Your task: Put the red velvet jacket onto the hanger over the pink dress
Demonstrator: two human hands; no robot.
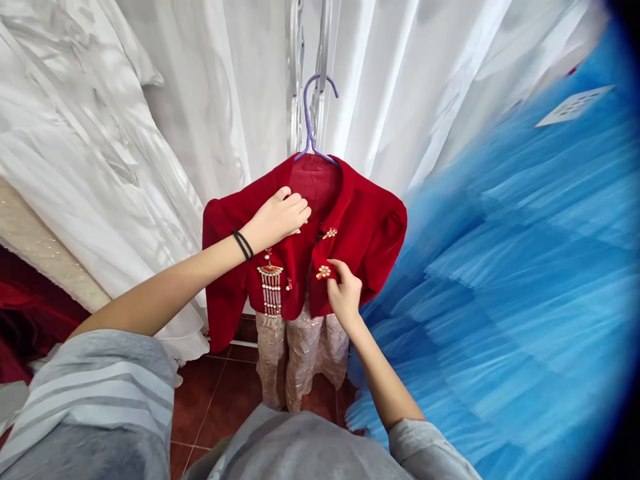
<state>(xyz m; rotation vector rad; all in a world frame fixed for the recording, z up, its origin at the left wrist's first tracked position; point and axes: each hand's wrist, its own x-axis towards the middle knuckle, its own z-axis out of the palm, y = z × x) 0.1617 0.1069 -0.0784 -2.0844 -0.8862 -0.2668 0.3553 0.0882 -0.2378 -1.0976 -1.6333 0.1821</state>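
Note:
A short red velvet jacket [375,220] hangs on a purple hanger [307,110], its front parted. My left hand [283,215] is closed at the jacket's left front edge near the neckline; the fingertips are partly hidden. Lower on the other side, my right hand [344,290] pinches the front panel beside a jeweled flower clasp [324,272]. A second flower clasp [329,233] sits above it. From the left panel dangles a beaded fan-shaped tassel ornament [271,287]. Below the jacket shows a pale pink, glittery garment [303,360].
White drapes [390,80] hang behind, with a white metal rack post [295,73] by the hanger hook. Ruffled blue tulle [525,287] fills the right side. White gowns [100,153] crowd the left. Underfoot is a red tiled floor [220,400].

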